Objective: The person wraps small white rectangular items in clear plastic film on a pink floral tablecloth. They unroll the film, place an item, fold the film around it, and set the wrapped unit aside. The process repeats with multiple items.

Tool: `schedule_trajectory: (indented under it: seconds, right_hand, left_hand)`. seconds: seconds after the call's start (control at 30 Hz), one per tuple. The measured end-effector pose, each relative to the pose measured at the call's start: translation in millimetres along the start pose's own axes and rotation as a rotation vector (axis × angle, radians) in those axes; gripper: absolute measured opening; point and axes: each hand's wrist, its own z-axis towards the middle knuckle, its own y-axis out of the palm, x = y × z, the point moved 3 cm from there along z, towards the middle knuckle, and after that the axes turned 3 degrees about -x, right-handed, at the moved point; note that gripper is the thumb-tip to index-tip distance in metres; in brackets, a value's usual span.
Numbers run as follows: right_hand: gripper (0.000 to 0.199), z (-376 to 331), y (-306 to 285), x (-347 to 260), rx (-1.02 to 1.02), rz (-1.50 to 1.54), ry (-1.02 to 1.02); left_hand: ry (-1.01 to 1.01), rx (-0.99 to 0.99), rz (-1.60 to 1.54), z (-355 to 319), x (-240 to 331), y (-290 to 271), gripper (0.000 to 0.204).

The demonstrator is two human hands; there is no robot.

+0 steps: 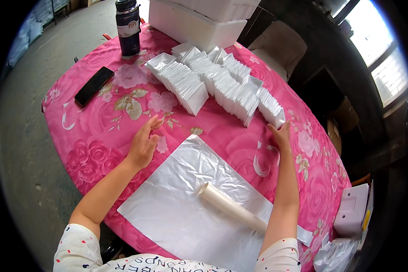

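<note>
My left hand hovers over the pink flowered tablecloth, its fingers loosely bent and apart, with nothing in it. At the right, my right hand reaches to the near end of a short row of thin white square pieces; thumb and fingers are spread at its end, partly hidden. More of these pieces stand on edge in packed rows to the left of it. Before me lies a large silvery-white plastic sheet, creased at its far part. A pale hollow tube rests on the sheet, its lower end hidden by my right forearm.
A black phone lies at the table's left. A dark bottle and white foam boxes stand at the back. By the right edge are a white box and a clear plastic bag. A chair stands behind the table.
</note>
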Motion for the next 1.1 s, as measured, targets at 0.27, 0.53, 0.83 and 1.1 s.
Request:
schedule_trajectory:
  seconds: [0.27, 0.53, 0.83, 1.1]
  right_hand:
    - [0.095, 33.9, 10.7, -19.8, -0.158, -0.053, -0.252]
    - [0.074, 36.0, 25.9, -45.9, -0.074, -0.113, -0.378]
    - [0.071, 55.8, 51.8, -38.0, -0.124, -0.241, -0.374]
    - [0.078, 43.4, 47.2, -55.9, -0.054, -0.218, -0.284]
  left_hand:
    - [0.017, -0.020, 0.014, 0.6, 5.6, -1.2, 0.054]
    - [0.011, -0.030, 0.004, 0.5, 6.8, -1.5, 0.055]
    - [0.007, -0.043, 0.005, 2.6, 9.8, 0.1, 0.055]
    - [-0.015, -0.048, 0.009, 2.1, 9.0, 0.0, 0.053]
